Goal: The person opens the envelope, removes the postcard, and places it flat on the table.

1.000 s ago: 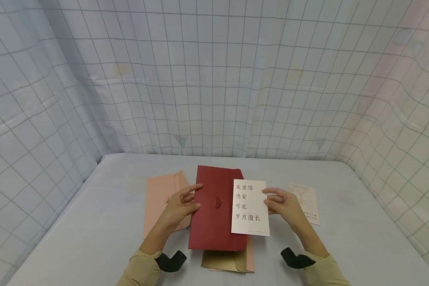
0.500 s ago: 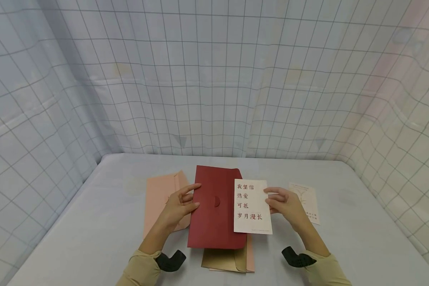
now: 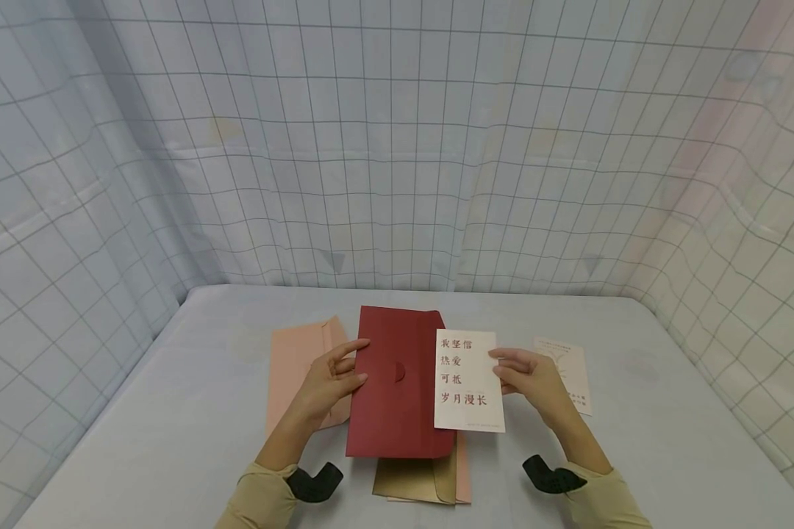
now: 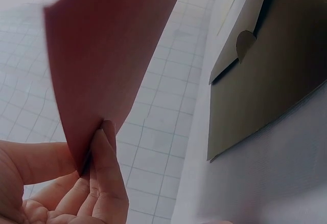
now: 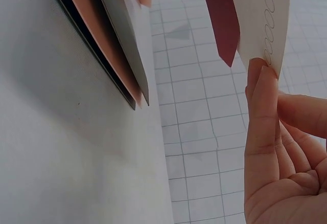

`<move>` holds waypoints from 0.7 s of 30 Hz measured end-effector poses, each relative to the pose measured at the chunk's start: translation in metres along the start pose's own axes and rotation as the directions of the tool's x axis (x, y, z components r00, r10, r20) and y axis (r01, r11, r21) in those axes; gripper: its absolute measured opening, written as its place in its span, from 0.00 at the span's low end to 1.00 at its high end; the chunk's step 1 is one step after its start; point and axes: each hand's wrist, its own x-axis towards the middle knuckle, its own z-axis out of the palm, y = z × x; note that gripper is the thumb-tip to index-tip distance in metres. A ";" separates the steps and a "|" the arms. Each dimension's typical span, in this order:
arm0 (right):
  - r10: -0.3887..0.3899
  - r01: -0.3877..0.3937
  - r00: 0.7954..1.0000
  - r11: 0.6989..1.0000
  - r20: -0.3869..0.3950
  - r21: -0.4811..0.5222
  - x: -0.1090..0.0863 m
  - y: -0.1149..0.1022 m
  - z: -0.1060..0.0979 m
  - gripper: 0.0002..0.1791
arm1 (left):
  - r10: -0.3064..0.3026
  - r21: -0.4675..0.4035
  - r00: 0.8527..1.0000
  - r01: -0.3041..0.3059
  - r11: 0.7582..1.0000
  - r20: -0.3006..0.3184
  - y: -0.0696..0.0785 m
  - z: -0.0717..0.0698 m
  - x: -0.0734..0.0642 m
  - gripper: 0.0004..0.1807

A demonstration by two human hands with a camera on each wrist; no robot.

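Note:
My left hand (image 3: 327, 386) pinches the left edge of a red envelope (image 3: 387, 411), thumb on one face and fingers on the other. The envelope has a small half-round tab at its middle and is held up above the table, as the left wrist view shows. My right hand (image 3: 532, 382) pinches the right edge of a white card (image 3: 466, 411) printed with several lines of Chinese characters. In the head view the card overlaps the envelope's right side, in front of it. The right wrist view shows a row of looped lines on the back of the card (image 5: 273, 24).
Beneath the red envelope lie a gold envelope (image 3: 413, 481) and a pink one (image 3: 464, 477), partly hidden. Another pink envelope (image 3: 291, 360) lies to the left, behind my left hand. A second printed card (image 3: 572, 371) rests on the white table (image 3: 172, 411) at the right, partly behind my right hand.
The red envelope has shifted slightly left and up in the head view. The white card has moved a little to the right, so it overlaps the envelope less. Both hands keep their hold.

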 end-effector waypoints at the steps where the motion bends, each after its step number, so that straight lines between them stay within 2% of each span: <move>1: 0.001 -0.001 1.000 1.000 -0.001 -0.001 0.000 0.000 0.000 0.21 | 0.002 0.002 1.000 -0.002 1.000 0.000 0.000 0.000 0.000 0.33; 21: 0.012 -0.012 1.000 1.000 -0.021 -0.007 -0.001 -0.001 -0.005 0.22 | 0.018 0.021 0.999 -0.018 1.000 -0.027 0.000 -0.001 -0.001 0.33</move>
